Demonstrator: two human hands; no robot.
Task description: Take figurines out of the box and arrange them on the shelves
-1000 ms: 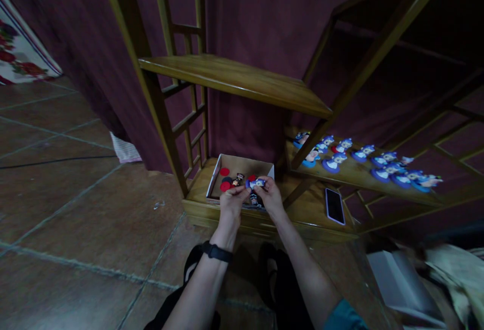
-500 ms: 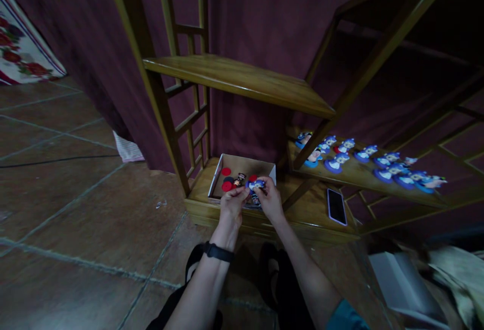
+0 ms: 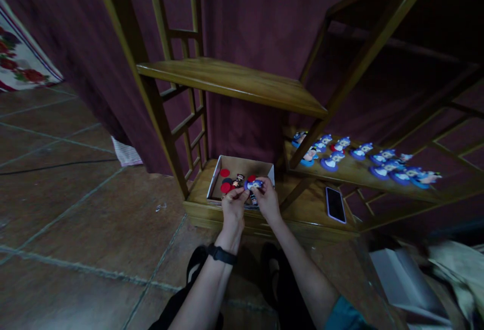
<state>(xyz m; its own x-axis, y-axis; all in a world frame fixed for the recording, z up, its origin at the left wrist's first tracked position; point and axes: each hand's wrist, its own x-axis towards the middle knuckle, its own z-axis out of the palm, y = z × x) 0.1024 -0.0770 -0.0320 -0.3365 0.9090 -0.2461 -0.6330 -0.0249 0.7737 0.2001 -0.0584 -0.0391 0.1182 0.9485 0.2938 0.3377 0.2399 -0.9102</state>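
Observation:
Both of my hands hold one small figurine (image 3: 253, 184) with a blue-purple top and a round blue base, above the front of an open cardboard box (image 3: 246, 159). My left hand (image 3: 234, 206) pinches it at the base side, fingers closed. On its other side, my right hand (image 3: 269, 200) grips the top end between thumb and fingers. Inside the box lie red discs (image 3: 226, 187), a dark disc and small dark-haired figures (image 3: 239, 180). Another black-and-white piece (image 3: 253, 199) shows partly below the held figurine.
Several assembled figurines (image 3: 333, 160) stand on the wooden shelf (image 3: 351, 173) to the right. A phone (image 3: 335, 204) lies on the lower board. An upper shelf (image 3: 234, 82) overhangs behind the box. A white box (image 3: 406, 282) sits on the floor at right.
The view has shifted slightly. Both hands stay on the figurine over the box, with only a small change in how it is tilted.

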